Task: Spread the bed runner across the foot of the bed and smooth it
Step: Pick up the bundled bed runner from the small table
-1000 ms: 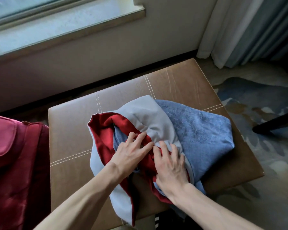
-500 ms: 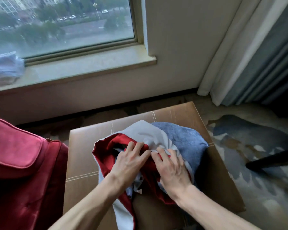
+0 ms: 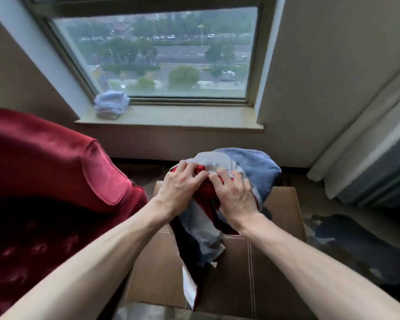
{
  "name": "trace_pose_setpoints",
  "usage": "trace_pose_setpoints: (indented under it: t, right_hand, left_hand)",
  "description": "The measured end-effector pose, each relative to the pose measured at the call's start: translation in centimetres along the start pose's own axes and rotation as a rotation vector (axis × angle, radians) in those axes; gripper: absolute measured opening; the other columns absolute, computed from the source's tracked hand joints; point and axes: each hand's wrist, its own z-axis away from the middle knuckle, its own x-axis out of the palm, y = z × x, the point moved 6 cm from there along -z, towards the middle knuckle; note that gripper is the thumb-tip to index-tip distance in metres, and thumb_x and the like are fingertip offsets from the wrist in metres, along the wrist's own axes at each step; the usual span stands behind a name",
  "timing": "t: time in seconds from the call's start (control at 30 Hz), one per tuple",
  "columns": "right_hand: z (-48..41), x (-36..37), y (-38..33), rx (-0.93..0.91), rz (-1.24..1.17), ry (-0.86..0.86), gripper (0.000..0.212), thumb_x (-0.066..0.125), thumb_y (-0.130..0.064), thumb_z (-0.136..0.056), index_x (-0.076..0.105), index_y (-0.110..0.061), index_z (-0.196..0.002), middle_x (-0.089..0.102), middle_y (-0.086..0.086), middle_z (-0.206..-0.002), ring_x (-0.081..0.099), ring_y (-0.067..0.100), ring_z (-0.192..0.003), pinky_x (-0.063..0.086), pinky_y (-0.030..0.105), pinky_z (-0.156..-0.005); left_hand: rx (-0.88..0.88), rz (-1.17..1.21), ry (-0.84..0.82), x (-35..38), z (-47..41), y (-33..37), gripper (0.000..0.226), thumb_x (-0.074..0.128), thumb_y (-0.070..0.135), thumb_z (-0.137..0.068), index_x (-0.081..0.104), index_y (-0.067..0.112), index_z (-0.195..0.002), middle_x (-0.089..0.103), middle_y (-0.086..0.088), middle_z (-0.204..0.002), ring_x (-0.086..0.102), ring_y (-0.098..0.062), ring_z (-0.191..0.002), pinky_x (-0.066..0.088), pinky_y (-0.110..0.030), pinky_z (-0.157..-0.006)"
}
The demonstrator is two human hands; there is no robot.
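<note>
My left hand [image 3: 180, 190] and right hand [image 3: 236, 196] clutch the bunched bed runner [image 3: 260, 168]. Its bulk bulges toward one o'clock.

we see a big window [image 3: 162, 54] w/ grey daylight, beige walls [image 3: 321, 77], folded towel [image 3: 111, 107] on the sill [image 3: 183, 118], red velvet armchair [image 3: 44, 162] left, brown ottoman [image 3: 275, 262] in front, curtains [image 3: 367, 146] right, patterned carpet [image 3: 356, 239].

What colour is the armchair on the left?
The armchair is deep red, clearest in the head view.
</note>
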Motion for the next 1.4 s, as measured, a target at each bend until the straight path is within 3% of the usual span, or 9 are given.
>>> trace_pose_setpoints:
  t: [0.23,0.47,0.67,1.0,1.23,1.4]
  right_hand:
    - [-1.2,-7.6,-5.6,-0.264,-0.004,0.000,0.045,0.059,-0.021,-0.082,0.049,-0.017,-0.126,0.052,0.008,-0.126,0.051,0.037,-0.104,0.047,0.049,-0.078]
    - [1.1,-13.5,-15.9,-0.626,-0.057,0.069,0.052,0.057,-0.015,-0.080,0.045,-0.016,-0.130,0.048,0.009,-0.130,0.048,0.036,-0.109,0.042,0.051,-0.088]
    - [6.2,-17.7,-27.9,-0.927,-0.133,0.135,0.058,0.055,-0.016,-0.080,0.039,-0.020,-0.135,0.044,0.006,-0.133,0.047,0.034,-0.110,0.040,0.048,-0.091]
    - [21.1,-22.7,-46.6,-1.336,-0.330,0.158,0.061,0.066,-0.015,-0.066,0.049,-0.015,-0.125,0.052,0.008,-0.123,0.051,0.035,-0.102,0.044,0.050,-0.090]
    - [39.4,-26.1,-61.8,-1.620,-0.418,0.174,0.061,0.061,-0.011,-0.070,0.045,-0.016,-0.129,0.048,0.006,-0.127,0.049,0.034,-0.106,0.038,0.049,-0.096]
    - [45.3,-26.8,-66.6,-1.684,-0.422,0.202,0.059,0.061,-0.014,-0.073,0.042,-0.017,-0.129,0.047,0.005,-0.128,0.046,0.033,-0.107,0.036,0.049,-0.098]
  left_hand:
    - [-0.278,-0.025,0.092,-8.9,4.6,-3.0,0.033,0.065,0.013,-0.082,0.063,0.016,-0.115,0.061,-0.013,-0.109,0.055,-0.033,-0.095,0.050,-0.038,-0.050]
    - [-0.560,-0.177,0.177,-18.0,15.0,-4.8,0.028,0.070,0.004,-0.074,0.070,0.014,-0.100,0.064,-0.013,-0.088,0.061,-0.034,-0.081,0.048,-0.035,-0.037]
    - [-0.817,-0.358,0.186,-25.2,27.8,-5.8,0.028,0.073,0.008,-0.073,0.071,0.017,-0.100,0.066,-0.009,-0.093,0.062,-0.029,-0.079,0.043,-0.030,-0.037]
    - [-1.191,-0.596,0.172,-34.1,50.5,-3.0,0.024,0.074,0.009,-0.072,0.073,0.018,-0.095,0.068,-0.006,-0.088,0.064,-0.026,-0.077,0.044,-0.030,-0.038]
    - [-1.399,-0.743,0.107,-40.8,72.2,2.8,0.031,0.050,0.002,-0.078,0.070,0.012,-0.101,0.066,-0.012,-0.095,0.061,-0.032,-0.081,0.047,-0.033,-0.042]
    - [-1.466,-0.781,0.053,-42.4,79.1,4.6,0.032,0.056,-0.002,-0.072,0.070,0.013,-0.097,0.067,-0.012,-0.096,0.061,-0.031,-0.079,0.042,-0.030,-0.043]
